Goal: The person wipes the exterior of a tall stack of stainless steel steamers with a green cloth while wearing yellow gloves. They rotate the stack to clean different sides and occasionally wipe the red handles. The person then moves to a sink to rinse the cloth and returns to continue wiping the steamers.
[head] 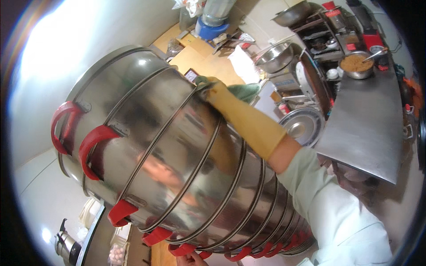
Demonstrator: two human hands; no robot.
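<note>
A tall stack of round stainless-steel steamer tiers [173,149] with red-covered handles [99,149] fills the middle, tilted in the view. My right hand [211,91], in a yellow rubber glove, holds a green cloth [244,92] against the far side of an upper tier, at a rim; the glove hides part of the cloth. At the lower edge of the picture the bare fingers of my left hand [191,260] are curled at a red handle [181,249] of a tier further down the stack. The rest of that hand is cut off.
A steel table [362,123] stands right, with a bowl of brownish food [356,65] and a spoon. Behind are a metal basin [274,58], a round lid [302,128], a rack [319,36] and a wooden table [213,65]. Eggs [117,254] and an electric pot [66,246] are lower left.
</note>
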